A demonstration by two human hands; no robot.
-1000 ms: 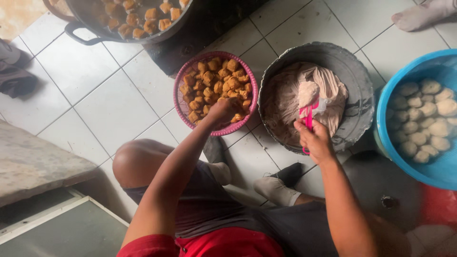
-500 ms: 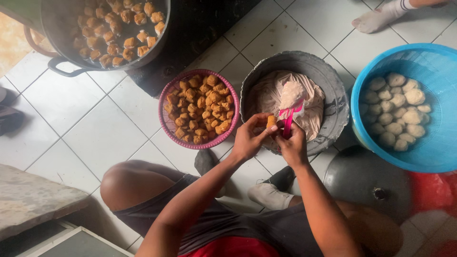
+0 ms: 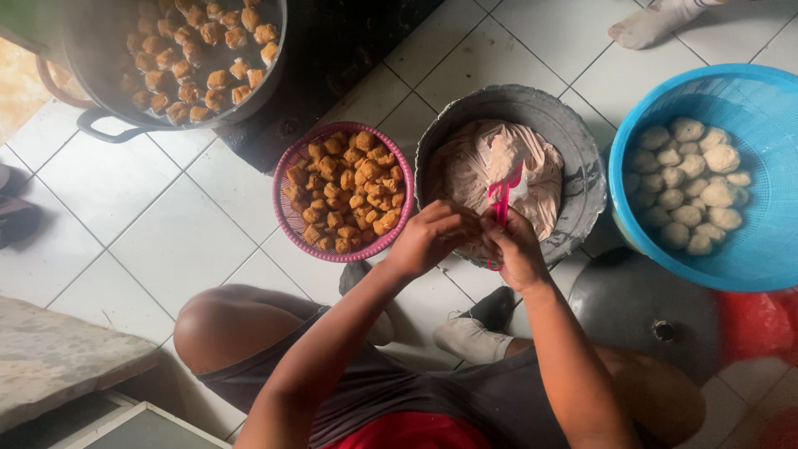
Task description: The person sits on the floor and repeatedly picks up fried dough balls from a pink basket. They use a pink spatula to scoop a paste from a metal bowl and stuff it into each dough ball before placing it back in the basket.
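Hands meet over the near rim of the grey metal basin (image 3: pixel 573 133), which holds pale pinkish paste (image 3: pixel 474 166). The left hand (image 3: pixel 428 237) has its fingers curled shut around something small that I cannot make out, likely one of the fried tofu puffs. The right hand (image 3: pixel 517 249) grips a pink plastic spoon (image 3: pixel 501 199), whose far end points into the paste. Left of the basin, the pink woven basket (image 3: pixel 287 212) is full of golden tofu puffs (image 3: pixel 345 195); to the right, the blue basket (image 3: pixel 748 258) holds pale filled balls (image 3: pixel 690 179). Far left, a dark pot (image 3: pixel 91 75) holds more fried pieces. Paste may well drip from the spoon onto the white floor tiles (image 3: pixel 141 208), since the hands sit at the basin's edge; too hard a squeeze could tear the held piece.
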